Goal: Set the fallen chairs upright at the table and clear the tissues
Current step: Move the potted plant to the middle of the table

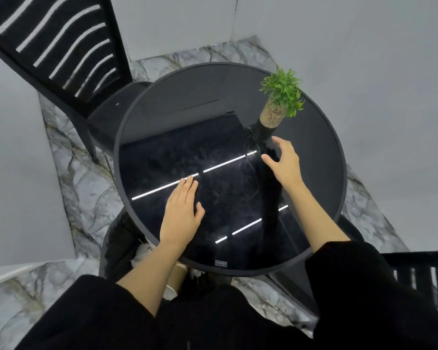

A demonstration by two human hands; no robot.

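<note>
— Chairs first: where do they stand?

— One black slat-backed chair (61, 54) is upright at the far left of the round table (339, 152), its seat tucked partly under the rim. A second chair (420, 276), also black with slats, shows at the lower right edge, close beside the table; only part of its back is in view, so I cannot tell how it stands.

— And the tissues?

— None lie on the glossy black tabletop. Below the near rim, on the left, something white and crumpled (142, 251) sits in a dark round bin (116, 248) on the marble floor (81, 188). It may be tissue, but it is too small and shaded to be sure. A brown paper cup (175, 281) lies just beside it, partly hidden by the left forearm.

— What are the hands doing?

— The left hand (181, 213) lies flat and spread over the tabletop, palm down, fingers together and thumb out, holding nothing. The right hand (283, 162) is over the table farther out, fingers parted and slightly curled, empty too. It is near the small potted plant (281, 97), not touching it.

— The plant itself?

— Upright, green leaves above a cork-coloured pot, at the far right of the table. Both arms wear black sleeves pushed back from the wrists.
</note>
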